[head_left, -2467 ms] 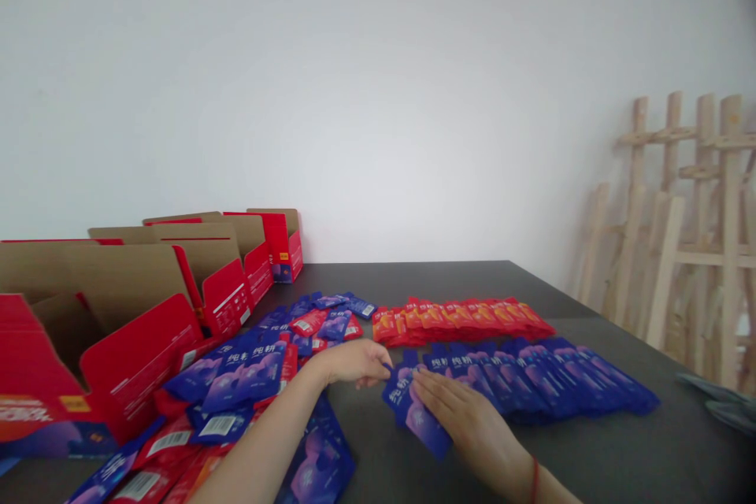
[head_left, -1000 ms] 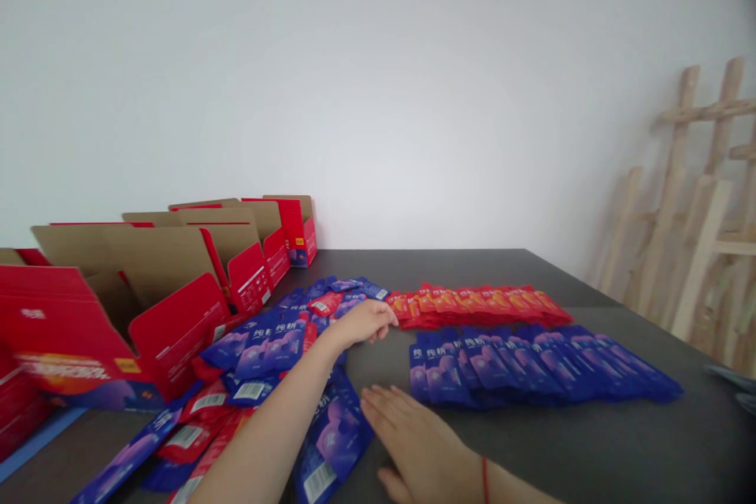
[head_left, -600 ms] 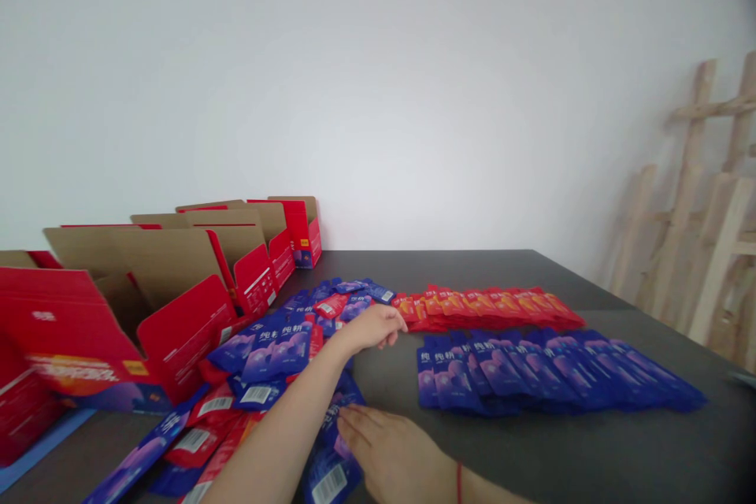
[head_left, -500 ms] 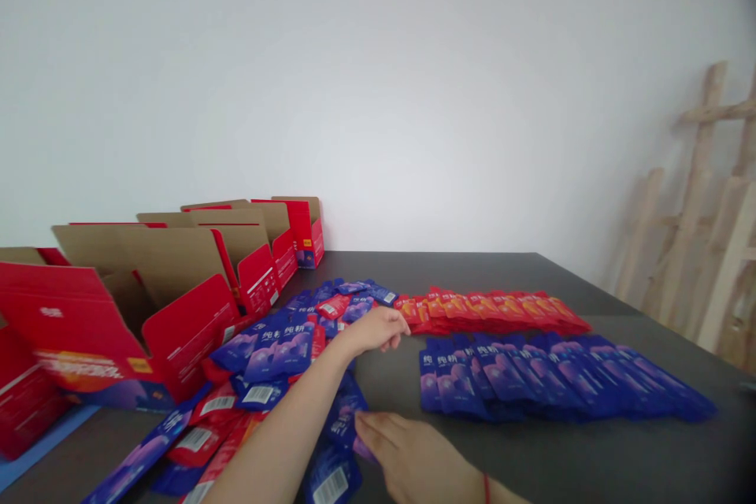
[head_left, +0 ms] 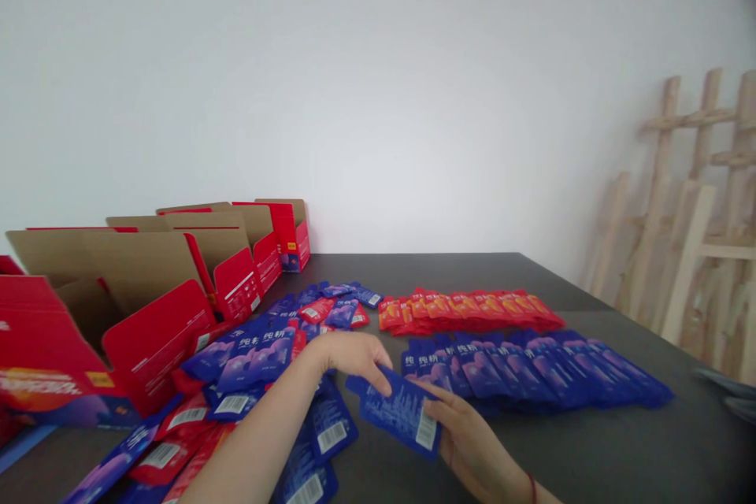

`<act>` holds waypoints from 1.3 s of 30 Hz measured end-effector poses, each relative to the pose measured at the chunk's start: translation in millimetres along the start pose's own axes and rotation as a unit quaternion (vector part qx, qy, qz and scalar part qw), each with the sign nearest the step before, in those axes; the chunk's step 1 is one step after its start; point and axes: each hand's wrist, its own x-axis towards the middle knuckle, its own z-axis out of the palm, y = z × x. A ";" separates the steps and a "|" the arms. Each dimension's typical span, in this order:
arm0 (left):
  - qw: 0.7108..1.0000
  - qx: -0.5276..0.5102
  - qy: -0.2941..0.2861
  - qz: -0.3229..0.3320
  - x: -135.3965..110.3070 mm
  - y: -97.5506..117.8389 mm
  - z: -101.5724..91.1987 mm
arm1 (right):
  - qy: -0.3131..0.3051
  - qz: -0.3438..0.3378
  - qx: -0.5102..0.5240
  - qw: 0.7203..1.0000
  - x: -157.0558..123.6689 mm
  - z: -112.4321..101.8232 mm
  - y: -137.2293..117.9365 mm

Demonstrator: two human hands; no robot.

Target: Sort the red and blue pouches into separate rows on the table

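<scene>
A blue pouch [head_left: 393, 409] is held above the table between both hands, its printed barcode side toward me. My left hand [head_left: 357, 358] pinches its upper left end, thumb on top. My right hand [head_left: 464, 429] grips the barcode end, with a red cord at the wrist. Just beyond the hands, a row of overlapping blue pouches [head_left: 531, 370] lies face up. Behind it runs a similar row of red pouches [head_left: 466, 309]. Left of and under my left forearm spreads a jumbled pile of blue pouches [head_left: 251, 354] and red pouches [head_left: 159, 453].
Open red cartons [head_left: 157, 339] with brown insides stand in a line along the left side of the dark table [head_left: 567, 449]. A white wall rises behind. Wooden racks [head_left: 697, 220] lean at the right, and a dark blurred object [head_left: 729, 390] shows at the right edge.
My left hand has come back from the red row toward me. My right hand has lifted a blue pouch from the pile, and both hands now hold it. The view has turned slightly right.
</scene>
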 end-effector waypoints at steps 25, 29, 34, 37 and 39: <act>0.996 -0.068 -0.034 -0.036 -1.6 -0.6 -0.6 | 0.071 -0.041 -0.125 0.989 1.1 -21.0 -3.2; 0.997 -0.068 -0.012 -0.026 1.5 -5.1 -1.1 | 0.093 -0.055 -0.095 0.990 0.2 -13.8 -7.7; 0.998 -0.066 0.005 -0.009 10.4 -5.7 4.7 | 0.085 -0.047 -0.032 0.995 4.0 1.5 -4.6; 1.000 -0.022 0.017 0.003 14.9 0.1 11.8 | 0.089 -0.034 -0.063 0.993 8.5 0.6 1.3; 1.000 0.016 0.023 0.003 16.3 5.2 15.9 | 0.101 -0.031 -0.097 0.990 9.8 -2.4 2.8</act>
